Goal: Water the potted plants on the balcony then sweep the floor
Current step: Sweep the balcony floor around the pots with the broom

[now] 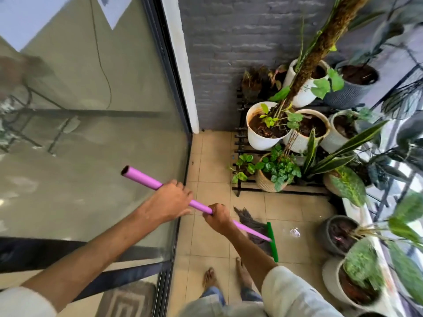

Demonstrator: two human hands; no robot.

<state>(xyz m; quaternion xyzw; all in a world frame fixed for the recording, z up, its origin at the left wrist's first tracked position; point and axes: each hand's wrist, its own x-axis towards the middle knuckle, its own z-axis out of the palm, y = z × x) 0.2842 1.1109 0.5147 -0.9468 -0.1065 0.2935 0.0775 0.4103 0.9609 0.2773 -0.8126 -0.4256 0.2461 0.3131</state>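
— Both hands are on that broom, see? The left hand (170, 199) sits higher up the purple handle (146, 179), fingers wrapped right over it, knuckles up. The right hand (217, 217) grips lower down, curled round the shaft, nearer the head.

— Where's the business end?

— The green broom head (272, 242) is down on the tiled floor (212, 161), just ahead of the bare feet (242, 272), dark bristles (248, 219) splayed out toward the glass door (91, 133). The handle slants up from there, across the body, its open end over the glass.

— So the plants look done?

— I'd guess so; the soil in the white pots (265, 131) on the black rack (240, 143) looks dark and damp, though I can't swear to it. Sweeping seems to be the step in hand.

— Any advice for them?

— Keep the bristles flat and pull in short strokes. There's a small pale scrap (295, 232) on the tiles just beyond the head, near the grey pot (325, 234); I'd gather that first. And mind the low leaves by the rack, they'd be easy to clip.

— The arms?

— Both stretched well forward, sleeves pushed back at the upper arm, left forearm reaching long along the door, right one angled in and down.
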